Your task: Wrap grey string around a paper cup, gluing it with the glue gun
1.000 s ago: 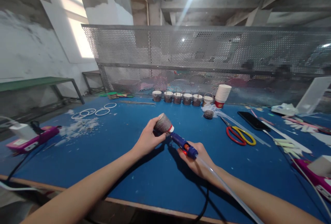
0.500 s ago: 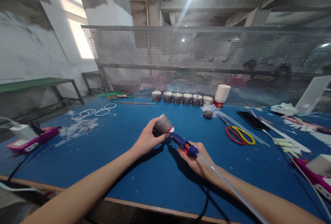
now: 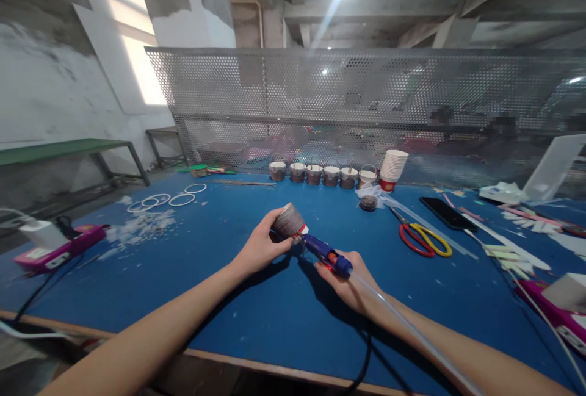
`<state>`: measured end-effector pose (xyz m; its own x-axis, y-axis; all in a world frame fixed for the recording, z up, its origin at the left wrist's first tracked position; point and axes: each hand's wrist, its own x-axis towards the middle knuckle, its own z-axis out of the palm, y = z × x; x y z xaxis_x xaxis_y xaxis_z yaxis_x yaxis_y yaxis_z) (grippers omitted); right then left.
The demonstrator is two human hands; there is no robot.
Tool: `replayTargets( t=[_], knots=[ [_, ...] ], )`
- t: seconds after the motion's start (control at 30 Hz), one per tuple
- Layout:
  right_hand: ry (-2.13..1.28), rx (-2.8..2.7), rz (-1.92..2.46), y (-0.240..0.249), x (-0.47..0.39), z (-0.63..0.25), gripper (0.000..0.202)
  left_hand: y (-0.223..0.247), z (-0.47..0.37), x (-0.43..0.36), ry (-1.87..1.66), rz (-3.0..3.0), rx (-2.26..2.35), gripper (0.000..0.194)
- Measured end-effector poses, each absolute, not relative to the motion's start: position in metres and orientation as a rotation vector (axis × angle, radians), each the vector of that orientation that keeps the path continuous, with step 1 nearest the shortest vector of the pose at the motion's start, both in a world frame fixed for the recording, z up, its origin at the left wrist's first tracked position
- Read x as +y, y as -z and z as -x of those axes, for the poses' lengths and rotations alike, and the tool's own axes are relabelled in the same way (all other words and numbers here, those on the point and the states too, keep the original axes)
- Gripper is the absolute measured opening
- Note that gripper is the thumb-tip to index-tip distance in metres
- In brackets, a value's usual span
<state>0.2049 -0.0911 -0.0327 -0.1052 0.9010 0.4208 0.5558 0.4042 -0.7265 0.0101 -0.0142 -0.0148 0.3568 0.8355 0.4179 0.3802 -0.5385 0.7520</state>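
- Here's the left hand (image 3: 260, 243), thumb and fingers curled firmly round a small paper cup wrapped in grey-brown cord (image 3: 289, 221), holding it tilted just above the blue tabletop (image 3: 284, 323).
- To the right of that grip, the right hand (image 3: 350, 280) is wrapped round a dark blue plastic glue gun (image 3: 325, 254), a red light glowing, a long translucent glue stick (image 3: 394, 310) trailing back over the forearm; the nozzle is right at the cup, though contact is too small to make out.
- Progress looks well on: cord covers most of the wall, and what seems left is the red-and-white strip at the end nearest the nozzle.
- Beyond the grip, a row of six grey-and-white cups (image 3: 314, 174) stands upright, seemingly further along, while right of them waits a tall stack of white paper cups (image 3: 394, 167), unwrapped.
- Against the earlier frame, hardly a change! Both hands keep their hold, cup and gun sit nearly where they were, and I can't spot any new cord covering that strip.
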Motion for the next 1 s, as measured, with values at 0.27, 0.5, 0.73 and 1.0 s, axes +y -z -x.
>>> replayTargets(
  t=[0.27, 0.5, 0.73, 1.0],
  knots=[
    [-0.910, -1.514, 1.358, 0.0238, -0.0934, -0.2073, 0.035, 0.0146, -0.0077, -0.0118, -1.069, -2.062, 0.992, 0.054],
    [-0.998, -1.491, 1.353, 0.0230, -0.0961, -0.2054, 0.037, 0.0172, -0.0057, -0.0086, -1.054, -2.069, 0.991, 0.053],
    [-1.018, -1.454, 1.330, 0.0208, -0.0935, -0.2075, 0.039, 0.0182, -0.0028, -0.0061, -1.021, -2.059, 0.953, 0.053],
    [-1.086, -1.393, 1.322, 0.0256, -0.0887, -0.2087, 0.043, 0.0188, -0.0014, -0.0049, -1.011, -2.029, 0.941, 0.055]
  ],
)
